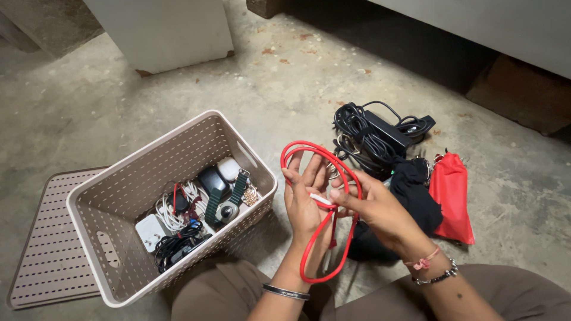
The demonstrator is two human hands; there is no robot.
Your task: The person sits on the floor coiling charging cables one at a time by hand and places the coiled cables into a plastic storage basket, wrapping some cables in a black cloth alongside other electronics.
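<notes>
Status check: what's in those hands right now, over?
Left hand looped in red cable. Right hand pinching it. Basket alongside, nothing blocking.

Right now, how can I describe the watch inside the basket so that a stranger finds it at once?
Look in the beige perforated basket on the concrete floor, left of the hands. The watch lies near its right wall, beside the white cables. Only it has a round silver face and a dark green strap.
</notes>
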